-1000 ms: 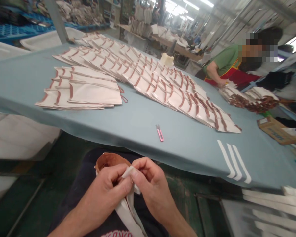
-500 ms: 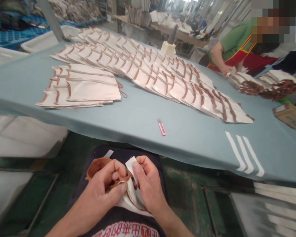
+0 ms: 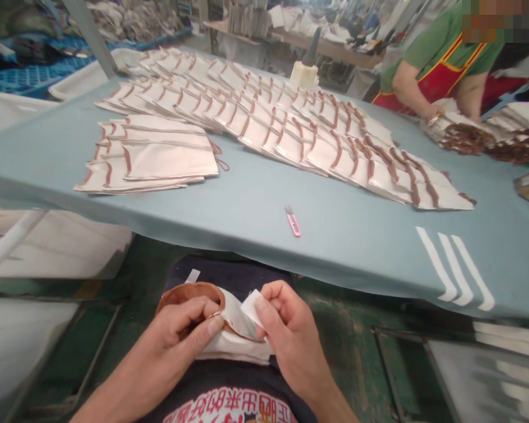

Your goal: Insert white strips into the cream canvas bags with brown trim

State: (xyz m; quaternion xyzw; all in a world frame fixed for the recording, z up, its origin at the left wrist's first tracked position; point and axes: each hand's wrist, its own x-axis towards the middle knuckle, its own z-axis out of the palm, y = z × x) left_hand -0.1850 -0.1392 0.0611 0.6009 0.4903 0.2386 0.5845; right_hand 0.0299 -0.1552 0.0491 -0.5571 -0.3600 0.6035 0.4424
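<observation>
A: What's nearest?
B: The left hand (image 3: 176,338), its thumb and finger pinching the brown rim of a bag (image 3: 235,346).
A: And where is that bag?
B: On the person's lap, over dark cloth (image 3: 229,270), its brown mouth at the left.
A: The right hand (image 3: 286,329)?
B: Gripping a white slip (image 3: 252,305) between thumb and fingers, at the bag's right end. Whether it touches the bag too, I can't tell.
A: Just past the bag?
B: A pale strip (image 3: 193,275) on the lap, on the left.
A: Then the counter (image 3: 247,211)?
B: Yes. White stripes (image 3: 456,264) mark its near right, and pink snips (image 3: 293,223) lie near the middle.
A: Beyond those?
B: A small stack (image 3: 167,161) of bags on the left, then long overlapping rows (image 3: 255,126) slanting across.
A: Far right?
B: A co-worker (image 3: 409,82) in a green top, hands at some bundles (image 3: 461,132).
</observation>
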